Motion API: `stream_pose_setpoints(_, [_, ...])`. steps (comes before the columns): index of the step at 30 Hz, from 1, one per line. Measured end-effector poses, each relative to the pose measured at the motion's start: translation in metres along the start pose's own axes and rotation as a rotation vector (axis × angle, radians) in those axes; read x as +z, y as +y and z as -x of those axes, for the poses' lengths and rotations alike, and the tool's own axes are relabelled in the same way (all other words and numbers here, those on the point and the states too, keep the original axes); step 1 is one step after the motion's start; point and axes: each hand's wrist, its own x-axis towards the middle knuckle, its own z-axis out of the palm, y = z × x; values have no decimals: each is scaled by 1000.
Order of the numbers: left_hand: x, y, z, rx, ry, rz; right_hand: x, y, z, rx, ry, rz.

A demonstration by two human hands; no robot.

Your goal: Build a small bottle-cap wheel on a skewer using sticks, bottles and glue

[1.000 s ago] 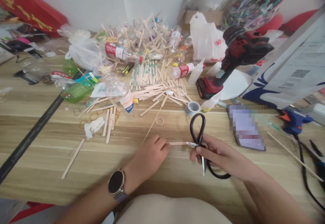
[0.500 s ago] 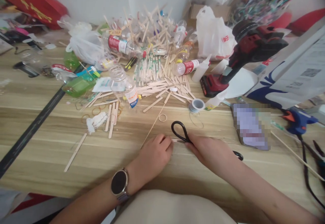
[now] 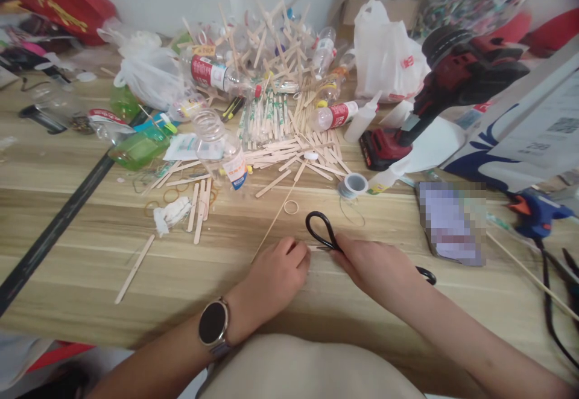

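My right hand [image 3: 373, 269] is closed around a pair of black-handled scissors [image 3: 333, 237]. One handle loop sticks up by the thumb, the other shows beyond the wrist side, and a dark blade tip points left. My left hand [image 3: 277, 278], with a watch on its wrist, is closed on the tabletop. Between the hands a short length of pale wooden craft stick [image 3: 315, 247] shows, its left end under my left fingers and the blade tip against it. My palm and fingers hide the rest of both. A thin bamboo skewer [image 3: 277, 218] runs up from my left hand.
A rubber band [image 3: 291, 207] lies ahead. Behind are loose craft sticks [image 3: 280, 156], a clear plastic bottle [image 3: 226, 157] and a tape roll [image 3: 353, 186]. To the right are a phone [image 3: 450, 224], a red cordless drill [image 3: 384, 145] and a blue glue gun [image 3: 538, 215].
The view has shifted slightly. Both hands, the scissors and the craft stick stay almost in the same place, with no clear change of grip.
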Motion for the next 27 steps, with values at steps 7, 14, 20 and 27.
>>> stream_pose_setpoints(7, [-6, -1, 0, -4, -64, 2, -4, -3, -2, -1, -26, 28])
stream_pose_setpoints(14, [-18, -14, 8, -74, -125, 165, -7, -4, -6, -23, -25, 57])
stream_pose_setpoints(20, [-18, -11, 6, -11, -127, 98, -10, -6, -7, -51, -26, 110])
stream_pose_setpoints(27, [-15, 0, 1, 51, -137, -7, -13, -9, -6, -83, -49, 187])
